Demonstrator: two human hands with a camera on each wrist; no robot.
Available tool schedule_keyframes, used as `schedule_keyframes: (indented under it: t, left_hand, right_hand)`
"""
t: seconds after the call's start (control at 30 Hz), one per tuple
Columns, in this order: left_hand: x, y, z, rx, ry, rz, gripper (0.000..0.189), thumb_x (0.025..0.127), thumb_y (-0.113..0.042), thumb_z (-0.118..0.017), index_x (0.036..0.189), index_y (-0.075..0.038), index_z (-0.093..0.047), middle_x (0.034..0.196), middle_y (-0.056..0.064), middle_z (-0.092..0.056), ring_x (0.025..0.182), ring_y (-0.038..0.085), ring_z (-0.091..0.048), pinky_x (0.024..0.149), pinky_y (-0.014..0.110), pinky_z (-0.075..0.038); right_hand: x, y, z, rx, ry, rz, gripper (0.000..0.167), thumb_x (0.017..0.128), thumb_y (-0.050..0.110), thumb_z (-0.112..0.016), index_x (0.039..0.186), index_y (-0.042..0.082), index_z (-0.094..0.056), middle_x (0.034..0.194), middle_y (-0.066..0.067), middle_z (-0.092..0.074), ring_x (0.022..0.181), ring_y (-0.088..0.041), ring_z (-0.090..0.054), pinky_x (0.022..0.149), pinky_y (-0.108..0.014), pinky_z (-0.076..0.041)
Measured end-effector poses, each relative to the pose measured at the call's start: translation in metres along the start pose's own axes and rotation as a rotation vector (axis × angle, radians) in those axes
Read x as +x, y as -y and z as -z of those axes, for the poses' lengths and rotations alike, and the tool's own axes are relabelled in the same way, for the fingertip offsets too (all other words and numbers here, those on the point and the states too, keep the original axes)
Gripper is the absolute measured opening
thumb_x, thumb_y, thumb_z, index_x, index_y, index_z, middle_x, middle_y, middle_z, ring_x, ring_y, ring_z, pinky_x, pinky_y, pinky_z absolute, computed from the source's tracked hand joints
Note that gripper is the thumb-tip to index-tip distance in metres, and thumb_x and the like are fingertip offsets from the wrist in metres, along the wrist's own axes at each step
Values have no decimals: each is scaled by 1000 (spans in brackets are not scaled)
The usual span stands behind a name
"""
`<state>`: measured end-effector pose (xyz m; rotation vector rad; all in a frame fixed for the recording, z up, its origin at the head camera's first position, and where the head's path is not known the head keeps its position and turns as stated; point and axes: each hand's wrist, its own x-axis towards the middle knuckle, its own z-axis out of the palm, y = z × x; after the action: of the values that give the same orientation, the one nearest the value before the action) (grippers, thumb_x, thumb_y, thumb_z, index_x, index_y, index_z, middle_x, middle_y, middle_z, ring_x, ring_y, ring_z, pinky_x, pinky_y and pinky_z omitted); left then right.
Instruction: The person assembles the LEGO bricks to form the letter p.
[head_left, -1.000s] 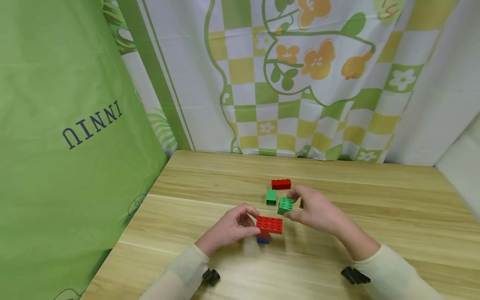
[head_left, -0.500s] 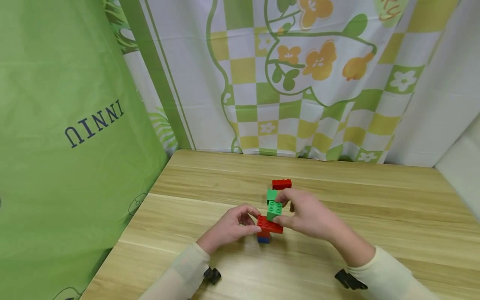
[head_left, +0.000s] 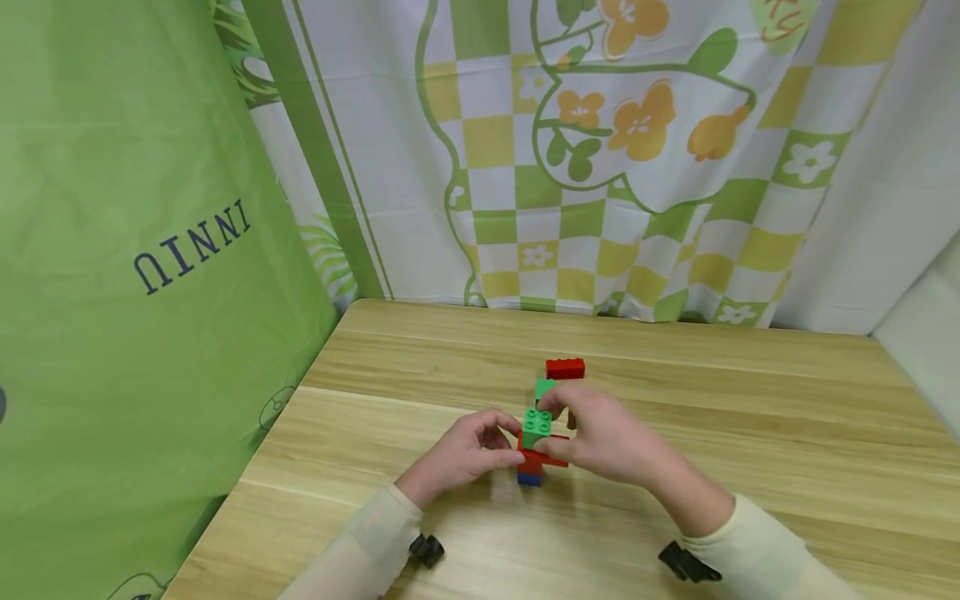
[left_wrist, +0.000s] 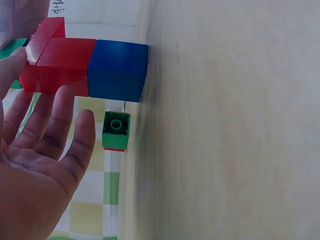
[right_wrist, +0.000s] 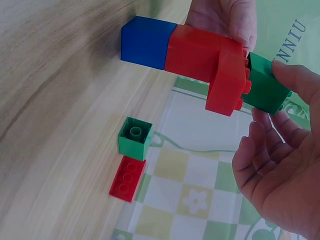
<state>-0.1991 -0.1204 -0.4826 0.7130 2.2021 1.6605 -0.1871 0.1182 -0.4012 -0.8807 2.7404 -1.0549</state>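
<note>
The green block [head_left: 536,427] is over the left end of the long red block [right_wrist: 227,85], slightly tilted against its studs; whether it is seated cannot be told. The right hand [head_left: 607,433] has its grip closed on that green block, thumb on the near side and fingers beyond. The long red block tops a stack, overhanging to the person's right, with a red block [right_wrist: 192,52] beneath it and a blue block [right_wrist: 147,45] lowest, down at the table [head_left: 720,417]. The left hand [head_left: 467,454] pinches the long red block's left end between thumb and fingertips. Behind the stack, a second green block [right_wrist: 135,140] lies on its side, hollow underside toward the person, and a far red block [head_left: 565,369] lies just past it, also on its side. A checked, flowered curtain [head_left: 487,142] hangs behind the table, and a green cloth [head_left: 172,350] with dark lettering hangs at the left.
</note>
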Motion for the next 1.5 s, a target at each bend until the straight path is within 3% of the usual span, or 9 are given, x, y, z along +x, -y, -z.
schedule_keyframes:
  t: [0.5, 0.8, 1.13, 1.3, 1.5]
  left_hand:
    - [3, -3, -1, 58, -8, -8, 27, 88, -13, -75, 113, -14, -66, 106, -3, -65, 84, 16, -62, 71, 26, -50]
    - [1, -21, -2, 84, -16, -19, 27, 86, -5, -75, 111, -8, -66, 106, 2, -66, 84, 25, -62, 72, 25, -50]
    - [1, -1, 0, 93, -40, -11, 27, 85, -15, -78, 110, -17, -68, 102, -6, -66, 82, 16, -62, 68, 26, -49]
    - [1, -1, 0, 100, -37, -38, 26, 85, -18, -79, 109, -18, -68, 103, -6, -67, 82, 16, -63, 70, 27, -50]
    - [2, -2, 0, 87, -30, -6, 26, 85, -13, -78, 110, -16, -68, 102, -3, -67, 82, 17, -62, 69, 26, -49]
  right_hand:
    - [0, 3, 0, -46, -5, 13, 32, 81, 32, -82, 101, 25, -59, 93, 16, -58, 82, -14, -58, 66, -27, -48]
    - [2, 3, 0, -65, 10, 30, 31, 80, 31, -83, 100, 24, -59, 91, 16, -58, 81, -11, -54, 64, -27, -47]
    - [5, 2, -3, -30, 23, 34, 28, 80, 29, -83, 96, 22, -60, 90, 12, -59, 70, -9, -50, 58, -27, -43]
    - [4, 2, -3, -20, 20, 38, 28, 80, 28, -83, 95, 23, -60, 90, 14, -59, 76, -9, -53, 63, -27, -45]
    - [3, 4, -3, -51, 16, 31, 28, 79, 28, -84, 94, 24, -60, 89, 15, -59, 75, -9, -53, 64, -28, -45]
